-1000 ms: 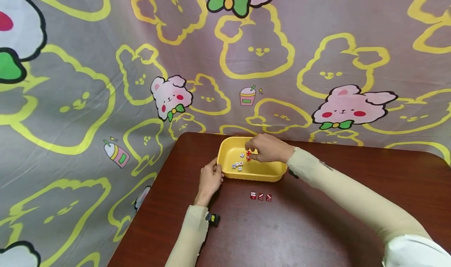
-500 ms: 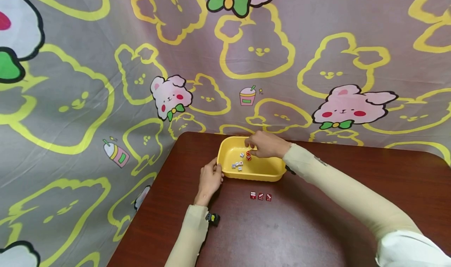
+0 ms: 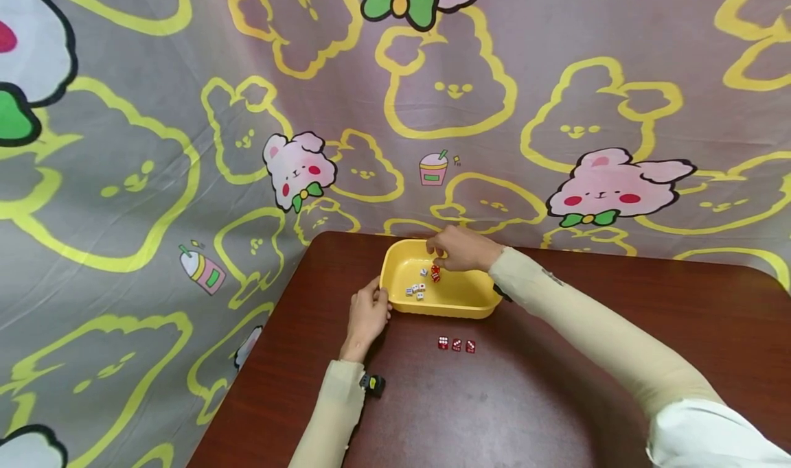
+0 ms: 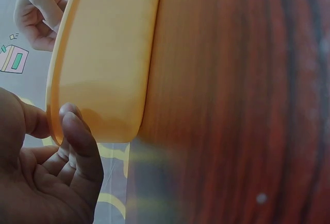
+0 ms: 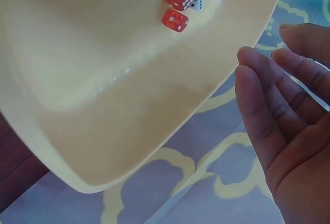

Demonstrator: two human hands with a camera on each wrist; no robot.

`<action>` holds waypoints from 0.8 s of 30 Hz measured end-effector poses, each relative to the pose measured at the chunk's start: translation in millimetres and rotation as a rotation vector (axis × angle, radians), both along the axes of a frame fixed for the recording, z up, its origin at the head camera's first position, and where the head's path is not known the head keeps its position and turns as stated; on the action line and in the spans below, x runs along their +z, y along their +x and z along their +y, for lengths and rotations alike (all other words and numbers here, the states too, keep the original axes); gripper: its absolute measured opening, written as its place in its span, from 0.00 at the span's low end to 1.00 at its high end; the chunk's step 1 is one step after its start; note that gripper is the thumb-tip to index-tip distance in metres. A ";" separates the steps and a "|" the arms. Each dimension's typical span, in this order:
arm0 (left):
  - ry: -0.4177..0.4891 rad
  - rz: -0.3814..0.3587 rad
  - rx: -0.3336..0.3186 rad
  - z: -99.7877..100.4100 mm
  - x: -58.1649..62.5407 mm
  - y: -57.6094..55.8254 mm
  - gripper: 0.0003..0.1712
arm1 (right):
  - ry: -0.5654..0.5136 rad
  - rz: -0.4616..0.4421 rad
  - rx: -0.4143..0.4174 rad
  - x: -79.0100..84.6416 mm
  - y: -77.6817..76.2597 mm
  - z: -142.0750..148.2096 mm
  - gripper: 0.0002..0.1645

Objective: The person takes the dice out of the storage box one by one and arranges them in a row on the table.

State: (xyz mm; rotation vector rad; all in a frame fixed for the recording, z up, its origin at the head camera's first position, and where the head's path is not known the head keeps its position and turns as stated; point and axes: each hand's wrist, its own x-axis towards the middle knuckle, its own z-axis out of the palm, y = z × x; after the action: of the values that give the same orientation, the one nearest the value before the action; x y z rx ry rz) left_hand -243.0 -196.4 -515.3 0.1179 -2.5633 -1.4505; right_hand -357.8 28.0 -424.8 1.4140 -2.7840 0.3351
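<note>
A yellow plastic basin (image 3: 445, 311) stands on the table. My left hand (image 3: 369, 310) pinches its left rim between thumb and fingers, as the left wrist view shows from close up (image 4: 67, 167). Over the back of the basin hovers my right hand (image 3: 465, 248), its fingers loosely bent with nothing between them in the right wrist view. Just below its fingertips, two red dice (image 5: 175, 20) lie on the basin floor against a small white die (image 5: 197, 2). Several more white dice (image 3: 415, 289) sit in the front left part of the basin.
In front of the basin, three red dice (image 3: 456, 345) form a row on the dark brown wooden table (image 3: 494, 406). A grey cloth (image 3: 364, 97) printed with yellow bear outlines hangs behind the table and along its left side.
My right hand has lifted slightly up and back from the red dice, which are now more fully visible. The left hand and the basin have stayed put.
</note>
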 end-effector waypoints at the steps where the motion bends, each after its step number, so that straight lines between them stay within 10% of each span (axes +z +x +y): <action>1: 0.002 0.000 0.000 -0.2 -0.1 0.4 0.25 | 0.003 -0.005 -0.003 -0.1 -0.6 -0.6 0.11; 24: 0.004 0.014 -0.011 0.0 -1.2 1.8 0.25 | 0.101 -0.074 -0.072 -10.8 -13.4 -10.0 0.14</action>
State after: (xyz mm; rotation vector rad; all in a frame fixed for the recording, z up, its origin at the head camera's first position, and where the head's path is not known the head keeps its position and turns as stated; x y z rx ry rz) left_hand -241.2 -196.5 -516.5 0.0935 -2.5536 -1.4555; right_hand -371.2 18.0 -435.6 1.3428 -2.9419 0.2548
